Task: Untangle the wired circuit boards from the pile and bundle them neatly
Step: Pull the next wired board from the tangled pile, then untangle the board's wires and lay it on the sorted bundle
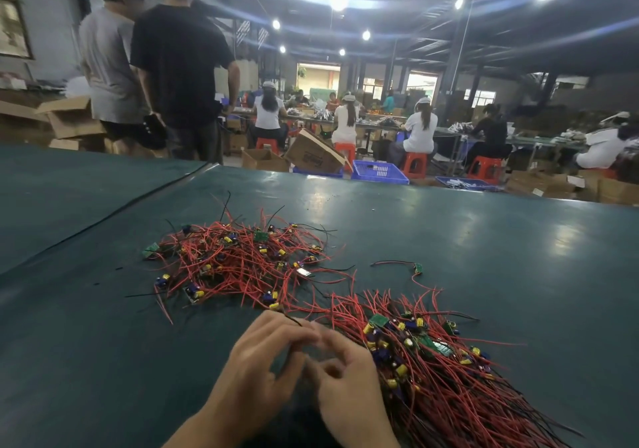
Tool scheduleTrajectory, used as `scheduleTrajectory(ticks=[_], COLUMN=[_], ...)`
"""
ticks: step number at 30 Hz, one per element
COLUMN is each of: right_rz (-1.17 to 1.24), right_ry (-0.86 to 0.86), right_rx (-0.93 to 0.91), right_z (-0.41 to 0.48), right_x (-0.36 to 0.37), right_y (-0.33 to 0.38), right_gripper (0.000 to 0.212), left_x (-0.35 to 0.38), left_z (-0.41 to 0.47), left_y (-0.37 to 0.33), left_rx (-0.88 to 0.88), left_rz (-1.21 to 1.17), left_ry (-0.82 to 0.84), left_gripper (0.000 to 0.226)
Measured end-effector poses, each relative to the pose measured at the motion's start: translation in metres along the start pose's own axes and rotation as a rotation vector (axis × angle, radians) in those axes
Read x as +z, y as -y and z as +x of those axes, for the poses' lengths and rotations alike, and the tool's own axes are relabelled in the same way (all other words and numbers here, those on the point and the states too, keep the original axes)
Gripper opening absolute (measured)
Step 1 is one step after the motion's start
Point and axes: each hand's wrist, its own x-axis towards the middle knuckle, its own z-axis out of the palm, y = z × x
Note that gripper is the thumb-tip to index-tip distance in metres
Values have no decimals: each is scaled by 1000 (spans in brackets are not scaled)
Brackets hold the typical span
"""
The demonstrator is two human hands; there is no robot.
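A tangled pile of small circuit boards with red and black wires [238, 261] lies on the dark green table, left of centre. A second heap with its wires lying roughly parallel [442, 368] spreads at the lower right. One loose board with its wires [417, 268] lies apart between them. My left hand [259, 368] and my right hand [345, 378] meet near the table's front, fingers curled toward each other. A thin dark wire [292, 319] runs up from my left fingertips. The motion blur hides what my right fingers pinch.
The green table [484, 240] stretches far ahead and to both sides. Beyond its far edge stand two people [155, 67] at the left, cardboard boxes, blue crates [378, 171] and red stools, with seated workers at other benches.
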Motion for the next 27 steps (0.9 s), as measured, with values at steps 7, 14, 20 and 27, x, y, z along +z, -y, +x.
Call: scheduleTrajectory(ticks=[7, 14, 20, 27], right_rz=[41, 118, 165, 278], right_ry=[1, -90, -155, -177], right_rx=[-56, -60, -39, 3], right_z=[-3, 0, 1, 0], right_x=[10, -2, -5, -1], right_y=[0, -1, -1, -2], right_gripper=[30, 14, 22, 21], left_x=[7, 13, 10, 19], left_z=[0, -6, -10, -5], left_y=[-7, -16, 10, 16], left_rx=[67, -21, -343, -455], left_rz=[-57, -113, 91, 38], left_ry=[-38, -16, 215, 368], left_gripper=[25, 15, 23, 34])
